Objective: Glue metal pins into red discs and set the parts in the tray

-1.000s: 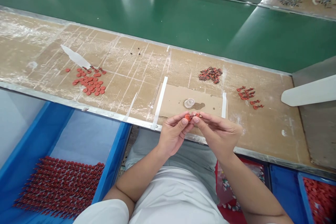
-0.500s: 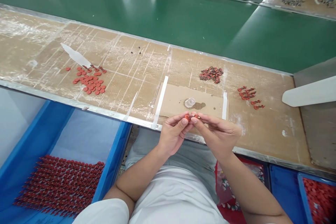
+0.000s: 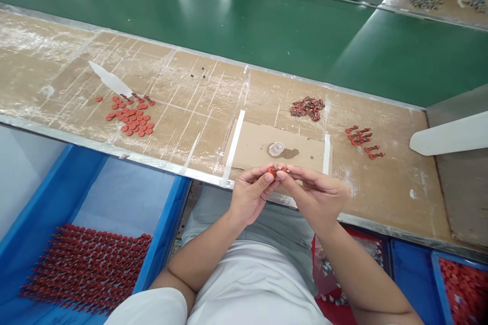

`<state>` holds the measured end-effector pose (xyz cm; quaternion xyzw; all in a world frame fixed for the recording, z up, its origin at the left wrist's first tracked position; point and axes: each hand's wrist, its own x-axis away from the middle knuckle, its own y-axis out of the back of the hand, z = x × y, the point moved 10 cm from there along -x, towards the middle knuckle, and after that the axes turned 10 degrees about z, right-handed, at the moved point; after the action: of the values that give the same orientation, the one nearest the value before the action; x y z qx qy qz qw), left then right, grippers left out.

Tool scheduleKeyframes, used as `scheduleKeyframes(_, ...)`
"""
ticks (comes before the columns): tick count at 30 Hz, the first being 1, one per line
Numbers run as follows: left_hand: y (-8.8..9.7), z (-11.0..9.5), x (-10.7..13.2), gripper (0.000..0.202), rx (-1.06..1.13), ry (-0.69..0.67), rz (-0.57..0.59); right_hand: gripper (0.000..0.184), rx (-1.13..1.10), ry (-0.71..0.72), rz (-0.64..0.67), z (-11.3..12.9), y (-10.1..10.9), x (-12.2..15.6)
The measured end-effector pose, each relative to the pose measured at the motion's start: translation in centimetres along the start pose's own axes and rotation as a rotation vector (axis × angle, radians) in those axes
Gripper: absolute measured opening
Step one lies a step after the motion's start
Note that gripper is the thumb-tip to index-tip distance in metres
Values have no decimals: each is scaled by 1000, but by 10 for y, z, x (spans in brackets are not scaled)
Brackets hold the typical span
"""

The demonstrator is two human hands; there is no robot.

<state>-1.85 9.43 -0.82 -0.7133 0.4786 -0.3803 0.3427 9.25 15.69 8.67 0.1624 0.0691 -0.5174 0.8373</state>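
"What have you got there?"

"You're holding a small orange disc (image 3: 272, 171) with a slim red piece (image 3: 284, 169) against it, in the air just off the near edge of the cardboard sheet (image 3: 305, 158). Your left hand (image 3: 249, 197) pinches the disc between thumb and fingers. Your right hand (image 3: 316, 194) is closed on the slim piece from the other side. Neither hand has let go."

"What's on the sheet?"

"A clear plastic cap (image 3: 275, 149) sits there beside a brown stain (image 3: 290, 153), with a white tape strip (image 3: 233, 147) along the sheet's left side."

"And around it?"

"The sheet lies on a scuffed, tape-marked tan bench top (image 3: 190, 96). Left of the sheet is a heap of orange discs (image 3: 129, 122). Just beyond it lies a cluster of red-and-black parts (image 3: 307, 108), and to its right a looser scatter of red parts (image 3: 362, 137). Past the bench, beyond the sheet, runs a green conveyor belt (image 3: 229, 25). On your side of the sheet, to the left, a blue bin (image 3: 163, 228) holds rows of red pins (image 3: 87, 269). To the right, a blue tray (image 3: 436, 284) holds red discs (image 3: 465, 289)."
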Motion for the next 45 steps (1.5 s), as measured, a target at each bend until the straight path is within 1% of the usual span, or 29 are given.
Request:
scheduleKeyframes(4, 3, -3, 0, 27, -46, -8, -8, 25, 10, 2, 23, 2, -2, -1)
scheduleKeyframes(9, 4, -7, 0, 24, -83, -43, 12, 28, 7, 14, 59, 2, -3, -2)
scheduleKeyframes(13, 4, -8, 0, 25, -124, -49, 0, 28, 17, 24, 61, 0, -2, -2)
scheduleKeyframes(20, -8, -15, 2, 20, -188, -115, 73, 31, -1, 89, 60, 1, 2, 0)
scheduleKeyframes(27, -14, -17, 2, 21, -254, -150, 135, 38, 7, 213, 100, 11, 4, 1)
scheduleKeyframes(31, -16, -16, 3, 21, -258, -150, 150, 38, 40, 227, 86, 12, 7, 1)
scheduleKeyframes(40, -18, -14, 4, 22, -268, -141, 158, 36, 8, 237, 83, 10, 9, 4)
scheduleKeyframes(45, -16, -14, 4, 22, -281, -151, 146, 34, 0, 224, 76, 9, 9, 5)
